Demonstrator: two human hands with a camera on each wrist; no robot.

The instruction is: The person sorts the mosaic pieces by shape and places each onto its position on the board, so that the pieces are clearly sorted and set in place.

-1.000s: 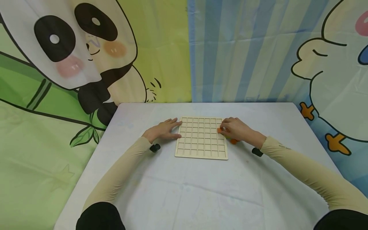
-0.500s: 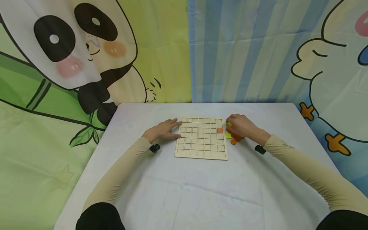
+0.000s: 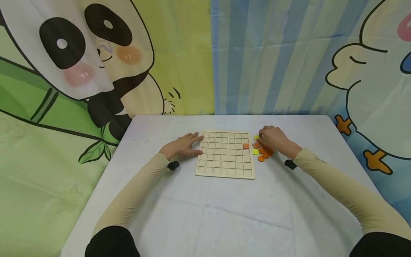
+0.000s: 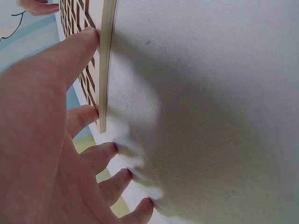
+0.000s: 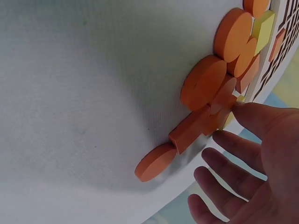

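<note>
A pale wooden grid board (image 3: 221, 160) lies on the table, with one orange square tile (image 3: 245, 146) in a cell near its right edge. My left hand (image 3: 184, 144) has its fingers spread at the board's left side. In the left wrist view, the thumb (image 4: 84, 42) and index finger touch the board's edge while the other fingertips rest on the cloth. My right hand (image 3: 276, 138) is at the pile right of the board. Its thumb (image 5: 250, 116) and index finger pinch an orange piece (image 5: 217, 120) with its shape partly hidden.
Several orange round discs (image 5: 204, 83) lie beside the board, some overlapping. Near them are orange square pieces and yellow tiles (image 5: 264, 31). White cloth (image 3: 205, 214) covers the table, and a printed curtain (image 3: 273, 57) hangs behind it.
My right hand has let go of the orange square tile on the board and moved right to the pile, uncovering discs and yellow tiles. The left hand stays in place.
</note>
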